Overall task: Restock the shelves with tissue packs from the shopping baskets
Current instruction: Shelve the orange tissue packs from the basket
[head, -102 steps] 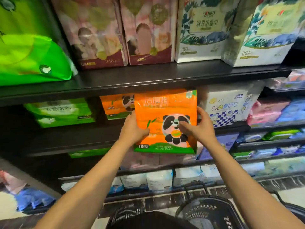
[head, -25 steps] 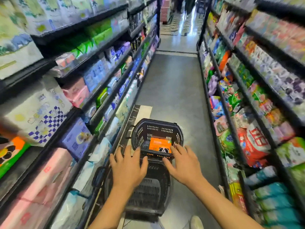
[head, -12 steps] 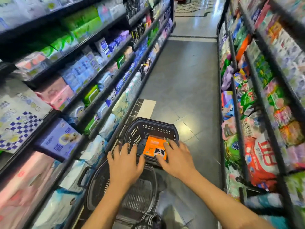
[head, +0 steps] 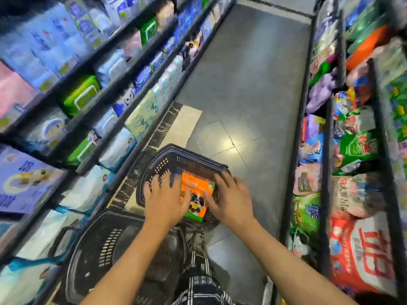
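**Both hands lowered into the far shopping basket**

Stocked shelves (head: 92,69) are seen to the left of the left hand, and further shelving (head: 352,150) to the right of the right hand. A near basket (head: 105,245) lies under the forearms. The far basket (head: 176,159) is entered by both hands. The orange tissue pack (head: 195,190) sits between them inside it. The left hand (head: 165,199) is spread flat at the pack's left edge; the right hand (head: 229,201) is laid open-fingered against its right edge.
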Motion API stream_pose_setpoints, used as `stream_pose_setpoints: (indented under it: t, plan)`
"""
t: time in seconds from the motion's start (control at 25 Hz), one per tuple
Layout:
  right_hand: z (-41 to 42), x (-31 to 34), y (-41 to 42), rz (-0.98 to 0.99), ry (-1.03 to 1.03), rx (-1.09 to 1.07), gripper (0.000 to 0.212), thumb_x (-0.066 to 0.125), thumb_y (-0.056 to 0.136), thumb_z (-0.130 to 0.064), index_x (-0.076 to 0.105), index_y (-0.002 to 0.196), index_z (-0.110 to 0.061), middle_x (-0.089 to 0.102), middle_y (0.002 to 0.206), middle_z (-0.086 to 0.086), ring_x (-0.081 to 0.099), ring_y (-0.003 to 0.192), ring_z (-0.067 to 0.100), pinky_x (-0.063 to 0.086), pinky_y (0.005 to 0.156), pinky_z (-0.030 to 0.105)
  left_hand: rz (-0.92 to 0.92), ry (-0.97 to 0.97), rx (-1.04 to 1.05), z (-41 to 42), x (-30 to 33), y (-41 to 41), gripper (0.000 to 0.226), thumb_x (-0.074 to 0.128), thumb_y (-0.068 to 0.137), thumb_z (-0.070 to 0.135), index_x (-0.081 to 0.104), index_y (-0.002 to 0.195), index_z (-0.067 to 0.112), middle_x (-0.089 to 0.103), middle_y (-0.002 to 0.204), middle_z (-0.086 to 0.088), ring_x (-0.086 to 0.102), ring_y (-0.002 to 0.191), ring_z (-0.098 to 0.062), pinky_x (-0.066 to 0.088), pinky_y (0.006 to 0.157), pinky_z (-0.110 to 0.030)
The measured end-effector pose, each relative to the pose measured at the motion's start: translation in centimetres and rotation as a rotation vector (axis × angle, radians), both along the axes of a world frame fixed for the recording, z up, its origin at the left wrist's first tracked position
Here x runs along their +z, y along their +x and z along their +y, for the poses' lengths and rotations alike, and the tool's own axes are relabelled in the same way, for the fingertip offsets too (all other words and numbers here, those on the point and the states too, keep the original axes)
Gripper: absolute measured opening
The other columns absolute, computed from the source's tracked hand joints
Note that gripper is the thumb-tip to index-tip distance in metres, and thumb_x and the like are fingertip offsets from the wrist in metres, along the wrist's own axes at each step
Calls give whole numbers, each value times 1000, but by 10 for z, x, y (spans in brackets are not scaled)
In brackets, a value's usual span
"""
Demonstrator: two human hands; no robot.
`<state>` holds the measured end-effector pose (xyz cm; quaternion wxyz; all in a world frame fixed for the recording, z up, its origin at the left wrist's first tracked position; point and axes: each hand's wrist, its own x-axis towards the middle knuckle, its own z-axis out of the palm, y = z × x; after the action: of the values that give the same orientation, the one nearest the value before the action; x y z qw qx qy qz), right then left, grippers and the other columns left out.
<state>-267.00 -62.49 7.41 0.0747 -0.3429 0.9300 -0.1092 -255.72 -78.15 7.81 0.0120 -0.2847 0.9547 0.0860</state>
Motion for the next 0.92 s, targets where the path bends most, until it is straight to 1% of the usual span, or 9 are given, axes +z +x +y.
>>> stream_pose_setpoints:
  t: [0.16, 0.32, 0.48, 0.56, 0.64, 0.72, 0.8, 0.88, 0.92]
  plan:
    - [-52, -69, -55, -58, -38, -70, 65, 45, 93, -60, 57, 138, -15, 58, 140, 9, 53, 126, 34, 42, 107, 47, -55, 55, -15, -47, -68, -72, 57, 46, 92, 54, 59, 132, 15, 57, 137, -15, 50, 125, -41, 40, 101, -57]
    - [-86, -182, -84, -206, -62, -117, 65, 47, 93, -55, 56, 137, -7, 58, 138, 12, 56, 120, 33, 42, 105, 42, -111, 46, -43, -79, -176, -119, 59, 43, 93, 56, 60, 130, 13, 59, 132, -16, 53, 120, -41, 43, 96, -53]
    - [-94, -321, -104, -346, 80, -231, 79, 40, 92, -62, 42, 146, -5, 50, 145, 18, 51, 127, 36, 44, 106, 46, -203, 51, -64, -95, -315, -153, 64, 42, 91, 58, 58, 131, 11, 60, 128, -18, 56, 113, -42, 45, 91, -50]
    - [-98, -404, -112, -438, 160, -332, 83, 35, 93, -63, 35, 149, -3, 44, 148, 20, 46, 132, 36, 41, 108, 45, -258, 66, -24, -109, -407, -163, 65, 43, 88, 59, 56, 130, 11, 58, 126, -19, 57, 109, -41, 45, 88, -49]
    - [-101, -471, -121, -520, 222, -435, 73, 41, 95, -60, 43, 138, -1, 50, 136, 22, 51, 124, 39, 45, 101, 46, -330, 99, 4, -123, -479, -167, 65, 44, 88, 60, 54, 127, 9, 57, 124, -21, 58, 104, -42, 46, 84, -48]
    - [-97, -538, -124, -689, 288, -535, 50, 45, 97, -55, 58, 105, -7, 62, 112, 21, 61, 108, 40, 50, 86, 43, -477, 201, 78, -129, -551, -162, 63, 46, 89, 59, 55, 121, 5, 57, 120, -24, 57, 107, -43, 47, 85, -49]
    - [-94, -586, -126, -968, 296, -645, 38, 45, 100, -46, 60, 83, -15, 68, 108, 20, 64, 106, 38, 49, 81, 36, -625, 360, 221, -129, -609, -152, 62, 50, 92, 54, 60, 120, -1, 58, 124, -28, 53, 118, -45, 45, 94, -49]
    - [-95, -611, -129, -1162, 262, -773, 37, 48, 100, -41, 69, 99, -11, 66, 121, 21, 61, 117, 37, 49, 90, 35, -642, 614, 429, -126, -641, -147, 58, 51, 96, 43, 58, 124, -7, 55, 132, -32, 51, 125, -45, 43, 100, -45]
    - [-94, -616, -130, -1185, 230, -791, 42, 50, 96, -43, 71, 105, -7, 66, 122, 23, 60, 118, 38, 48, 94, 36, -626, 730, 522, -125, -645, -148, 58, 51, 97, 40, 53, 129, -9, 53, 136, -34, 50, 128, -45, 41, 102, -42]
